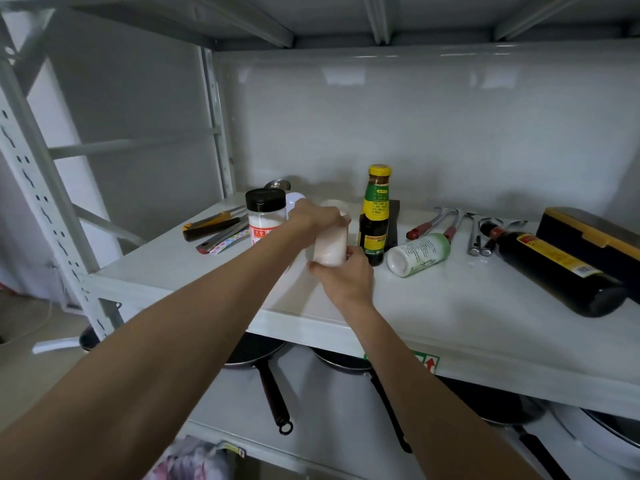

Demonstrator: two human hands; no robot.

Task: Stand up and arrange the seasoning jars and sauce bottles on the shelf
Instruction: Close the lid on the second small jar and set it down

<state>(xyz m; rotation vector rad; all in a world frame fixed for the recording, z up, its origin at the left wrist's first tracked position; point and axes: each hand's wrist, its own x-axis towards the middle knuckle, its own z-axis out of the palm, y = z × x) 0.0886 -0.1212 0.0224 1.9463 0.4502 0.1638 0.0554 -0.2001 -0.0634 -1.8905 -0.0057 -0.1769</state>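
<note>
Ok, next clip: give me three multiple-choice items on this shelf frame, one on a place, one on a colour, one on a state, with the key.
1. Where does the jar with the black lid stand?
A. Left of the jar in the hands
B. Right of the dark bottle
C. On the lower shelf with the pans

2. What colour is the cap of the upright sauce bottle?
A. Red
B. Yellow
C. White

3. How is the white and green bottle?
A. Upright
B. Lying on its side
C. Held in a hand

Key:
1 A, it stands just left of the white jar that the left hand and right hand hold.
2 B, the cap on top is yellow.
3 B, it lies on the shelf with its base towards the camera, no hand on it.
</note>
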